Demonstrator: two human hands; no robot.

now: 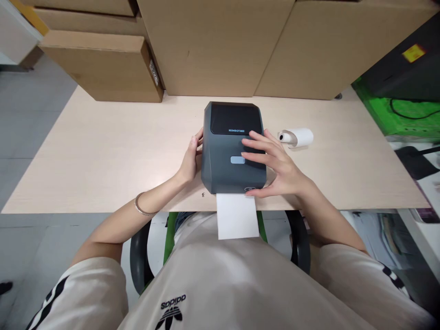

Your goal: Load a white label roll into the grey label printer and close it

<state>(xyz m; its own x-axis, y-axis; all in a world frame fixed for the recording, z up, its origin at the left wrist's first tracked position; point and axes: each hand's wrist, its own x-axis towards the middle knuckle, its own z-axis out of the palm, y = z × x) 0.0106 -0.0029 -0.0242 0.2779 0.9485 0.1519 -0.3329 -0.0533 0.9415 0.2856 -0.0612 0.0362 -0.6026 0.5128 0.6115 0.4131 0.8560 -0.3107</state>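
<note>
A dark grey-blue label printer [220, 172] stands on the light wooden table, with a black window on top and a pale blue button. White label paper [237, 217] sticks out of its near side, past the table's front edge. Against the printer's left side rests my left hand [191, 158], its fingertips partly hidden behind the housing. My right hand [275, 165] is spread over the right part of the top, fingers apart, one fingertip at the button and the thumb by the near edge above the paper.
Right of the printer lies a white paper roll [302, 137]. Cardboard boxes [213, 50] line the back of the table [120, 151], with a smaller box [103, 68] at the back left. A green surface [409, 119] and a dark case are at the right.
</note>
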